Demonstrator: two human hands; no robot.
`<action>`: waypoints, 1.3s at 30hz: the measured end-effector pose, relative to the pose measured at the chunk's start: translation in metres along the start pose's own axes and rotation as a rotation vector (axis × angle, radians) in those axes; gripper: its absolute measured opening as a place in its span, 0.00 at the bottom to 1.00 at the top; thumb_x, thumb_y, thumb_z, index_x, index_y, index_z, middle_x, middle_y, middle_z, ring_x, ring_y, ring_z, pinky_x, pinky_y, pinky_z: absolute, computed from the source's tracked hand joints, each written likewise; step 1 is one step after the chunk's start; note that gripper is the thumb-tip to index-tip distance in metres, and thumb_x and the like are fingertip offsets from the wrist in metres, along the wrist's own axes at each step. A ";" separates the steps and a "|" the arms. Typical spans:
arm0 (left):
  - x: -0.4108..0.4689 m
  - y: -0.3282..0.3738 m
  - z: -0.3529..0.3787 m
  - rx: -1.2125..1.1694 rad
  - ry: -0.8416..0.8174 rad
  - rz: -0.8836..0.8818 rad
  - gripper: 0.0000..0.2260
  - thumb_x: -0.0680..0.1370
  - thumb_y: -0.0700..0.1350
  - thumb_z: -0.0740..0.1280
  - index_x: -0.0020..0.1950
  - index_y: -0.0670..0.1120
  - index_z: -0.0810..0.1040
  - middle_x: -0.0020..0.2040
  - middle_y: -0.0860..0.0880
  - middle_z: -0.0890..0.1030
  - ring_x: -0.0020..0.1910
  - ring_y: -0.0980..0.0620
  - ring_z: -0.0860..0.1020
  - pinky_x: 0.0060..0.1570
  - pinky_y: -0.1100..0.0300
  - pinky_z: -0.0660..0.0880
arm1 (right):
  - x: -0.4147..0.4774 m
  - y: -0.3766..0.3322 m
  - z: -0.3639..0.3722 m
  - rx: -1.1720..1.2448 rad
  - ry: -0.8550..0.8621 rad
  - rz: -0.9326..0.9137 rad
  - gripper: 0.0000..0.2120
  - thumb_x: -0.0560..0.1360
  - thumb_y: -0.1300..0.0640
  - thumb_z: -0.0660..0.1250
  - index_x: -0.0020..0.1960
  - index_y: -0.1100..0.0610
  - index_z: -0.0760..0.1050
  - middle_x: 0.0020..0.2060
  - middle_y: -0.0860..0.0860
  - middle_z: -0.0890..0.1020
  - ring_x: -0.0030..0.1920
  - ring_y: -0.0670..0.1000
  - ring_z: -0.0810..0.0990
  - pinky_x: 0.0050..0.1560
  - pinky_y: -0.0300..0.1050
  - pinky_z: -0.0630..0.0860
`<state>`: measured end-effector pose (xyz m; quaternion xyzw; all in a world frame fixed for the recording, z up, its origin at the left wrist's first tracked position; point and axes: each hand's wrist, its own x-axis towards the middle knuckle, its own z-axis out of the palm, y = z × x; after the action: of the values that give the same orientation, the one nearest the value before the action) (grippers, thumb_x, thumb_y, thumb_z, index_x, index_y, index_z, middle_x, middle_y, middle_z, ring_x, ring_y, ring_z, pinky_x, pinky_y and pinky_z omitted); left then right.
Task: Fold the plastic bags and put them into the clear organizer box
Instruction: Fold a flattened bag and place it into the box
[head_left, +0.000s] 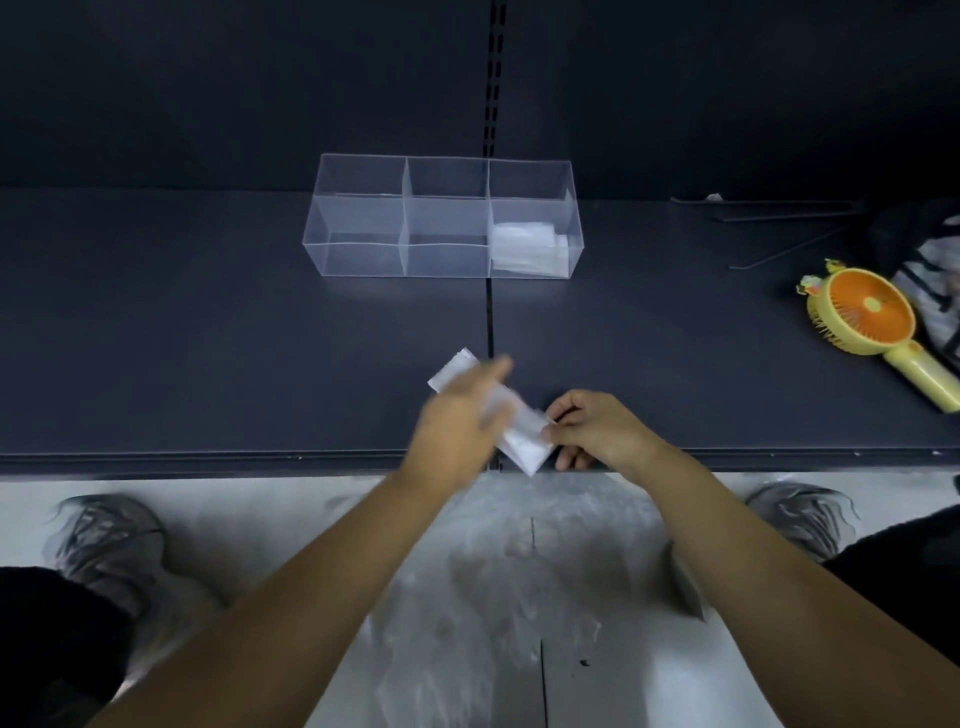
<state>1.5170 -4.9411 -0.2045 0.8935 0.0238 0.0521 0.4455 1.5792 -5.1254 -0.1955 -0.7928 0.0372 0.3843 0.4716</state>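
Observation:
A white plastic bag (522, 434), folded into a long narrow strip, lies slanted near the front edge of the dark shelf. My right hand (592, 431) pinches its near right end. My left hand (462, 415), blurred, lies flat across the strip's middle with straight fingers. The clear organizer box (441, 208) with several compartments stands further back. Its front right compartment holds folded white bags (527, 247).
A yellow and orange hand-held fan (867, 327) lies at the right, beside a dark bag (930, 265) and thin metal rods (779, 208). More clear plastic (519, 571) lies on the pale floor below the shelf's front edge (208, 460), between my shoes.

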 end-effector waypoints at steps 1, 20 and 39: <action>-0.014 0.001 0.011 0.091 -0.162 0.096 0.27 0.77 0.49 0.69 0.74 0.45 0.67 0.72 0.46 0.70 0.70 0.52 0.67 0.66 0.76 0.52 | 0.000 -0.001 0.000 -0.007 -0.005 0.004 0.08 0.73 0.62 0.71 0.50 0.59 0.75 0.35 0.55 0.85 0.29 0.49 0.81 0.26 0.39 0.74; 0.011 -0.005 -0.001 -0.231 -0.155 -0.366 0.12 0.82 0.46 0.60 0.47 0.42 0.81 0.32 0.54 0.74 0.31 0.59 0.71 0.35 0.64 0.68 | 0.006 -0.022 0.019 0.023 -0.008 -0.142 0.12 0.73 0.65 0.71 0.53 0.54 0.78 0.49 0.51 0.83 0.34 0.44 0.77 0.34 0.37 0.71; 0.005 -0.027 0.003 0.510 -0.008 0.037 0.20 0.81 0.48 0.61 0.71 0.43 0.70 0.70 0.43 0.71 0.70 0.42 0.67 0.70 0.49 0.59 | 0.037 -0.041 0.042 -0.152 0.322 0.012 0.05 0.70 0.57 0.73 0.36 0.54 0.79 0.26 0.52 0.81 0.25 0.45 0.78 0.29 0.36 0.72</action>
<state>1.5227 -4.9270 -0.2277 0.9774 0.0181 0.0489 0.2048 1.5984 -5.0591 -0.2007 -0.8772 0.0879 0.2567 0.3961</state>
